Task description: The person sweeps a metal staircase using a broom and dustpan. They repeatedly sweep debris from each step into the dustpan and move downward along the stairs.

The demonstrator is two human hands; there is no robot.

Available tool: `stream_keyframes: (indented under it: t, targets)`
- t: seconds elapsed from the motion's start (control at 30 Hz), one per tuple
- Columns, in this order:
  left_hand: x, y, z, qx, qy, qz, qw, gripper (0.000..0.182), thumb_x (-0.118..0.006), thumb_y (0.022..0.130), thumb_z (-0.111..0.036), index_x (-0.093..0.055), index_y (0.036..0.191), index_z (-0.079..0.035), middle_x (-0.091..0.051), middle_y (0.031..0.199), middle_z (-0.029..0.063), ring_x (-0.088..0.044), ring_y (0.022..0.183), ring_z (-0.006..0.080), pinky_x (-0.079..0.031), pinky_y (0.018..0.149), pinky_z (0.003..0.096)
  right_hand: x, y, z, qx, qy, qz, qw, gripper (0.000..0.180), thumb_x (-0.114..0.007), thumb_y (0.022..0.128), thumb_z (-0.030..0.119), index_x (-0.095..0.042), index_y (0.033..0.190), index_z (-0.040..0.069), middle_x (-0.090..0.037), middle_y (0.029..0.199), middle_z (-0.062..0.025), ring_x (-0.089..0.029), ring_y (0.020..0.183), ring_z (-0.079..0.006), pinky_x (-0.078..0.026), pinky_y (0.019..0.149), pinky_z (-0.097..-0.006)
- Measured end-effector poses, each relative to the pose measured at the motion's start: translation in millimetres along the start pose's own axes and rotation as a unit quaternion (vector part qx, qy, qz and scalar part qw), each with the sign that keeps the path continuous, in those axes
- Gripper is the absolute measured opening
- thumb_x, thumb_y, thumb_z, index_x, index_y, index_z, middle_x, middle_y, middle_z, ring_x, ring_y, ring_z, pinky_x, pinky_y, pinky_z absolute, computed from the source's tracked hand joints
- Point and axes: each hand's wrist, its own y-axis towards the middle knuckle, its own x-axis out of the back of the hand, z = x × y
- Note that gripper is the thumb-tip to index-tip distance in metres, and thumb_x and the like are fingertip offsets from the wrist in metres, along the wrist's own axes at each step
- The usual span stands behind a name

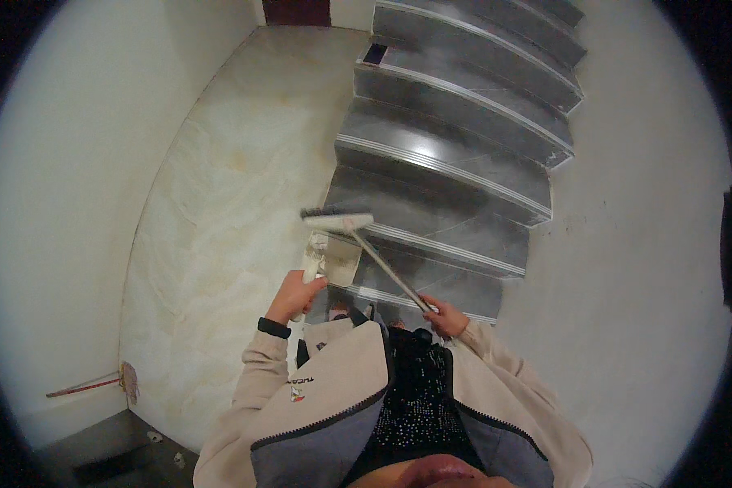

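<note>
My left hand (296,294) grips the upright pale handle of a dustpan (340,259), whose pan lies at the left end of a lower stair. My right hand (444,316) is closed around the metal pole of a broom. The white head of the broom (341,221) is just beyond the dustpan, across the left edge of the stair, with dark bristles showing at its left end. Whether the bristles touch the step cannot be told. What lies inside the pan is hard to make out.
Grey steps (427,143) with light nosing strips rise ahead. A dark rectangular piece (375,53) lies on a higher step. Pale marbled floor (232,183) spreads left of the stairs; a plain wall (634,244) stands right. A mop with a red handle (97,387) leans at lower left.
</note>
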Motion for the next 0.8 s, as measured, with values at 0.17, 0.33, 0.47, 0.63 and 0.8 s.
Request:
stream_keyframes:
  t: [0.17,0.33,0.47,0.63,0.8]
  targets:
    - [1.5,10.1,1.2,0.012,-0.026,0.020,0.999,0.027,-0.069,0.084,-0.026,-0.054,0.077,-0.004,-0.047,0.054,0.0009,-0.044,0.039,0.0116,-0.036,0.036,0.0295,13.8,109.2,14.1,0.030,-0.051,-0.067,0.996,0.063,-0.052,0.092,0.024,-0.027,0.149,0.011,-0.062,0.080,-0.0152,-0.059,0.060,-0.0237,-0.048,0.055,-0.0392]
    - [1.3,11.6,1.7,0.013,-0.034,0.019,0.999,0.027,-0.068,0.084,-0.027,-0.056,0.077,-0.003,-0.049,0.054,0.0024,-0.047,0.039,0.0128,-0.036,0.036,0.0302,-6.0,139.6,-3.9,-0.016,-0.149,-0.059,0.987,0.063,-0.049,0.089,0.022,-0.027,0.147,0.008,-0.063,0.110,-0.0261,-0.064,0.096,-0.0402,-0.050,0.079,-0.0455]
    - [0.3,12.1,6.3,0.003,-0.011,0.010,1.000,0.028,-0.069,0.084,-0.027,-0.057,0.077,-0.003,-0.050,0.054,0.0018,-0.047,0.040,0.0122,-0.037,0.037,0.0301,-11.9,70.6,-31.5,-0.004,-0.215,-0.007,0.976,0.058,-0.052,0.090,0.024,-0.035,0.144,0.013,-0.064,0.113,-0.0225,-0.063,0.103,-0.0363,-0.049,0.085,-0.0440]
    - [-8.7,2.0,14.9,-0.010,0.008,0.020,1.000,0.027,-0.068,0.083,-0.027,-0.062,0.078,-0.001,-0.054,0.057,0.0032,-0.051,0.042,0.0129,-0.040,0.038,0.0286,-6.6,-7.3,-27.8,0.264,-0.124,-0.075,0.954,0.055,-0.052,0.093,0.017,-0.037,0.146,0.015,-0.058,0.067,-0.0084,-0.054,0.053,-0.0163,-0.046,0.051,-0.0317]
    - [-28.3,-19.5,21.4,-0.046,0.092,0.046,0.994,0.037,-0.068,0.081,-0.034,-0.066,0.085,0.002,-0.064,0.066,0.0090,-0.061,0.062,0.0194,-0.049,0.062,0.0371,18.3,7.4,-11.2,0.010,0.102,-0.062,0.993,0.055,-0.051,0.095,0.019,-0.034,0.148,0.016,-0.050,0.062,-0.0036,-0.046,0.044,-0.0128,-0.040,0.041,-0.0317]
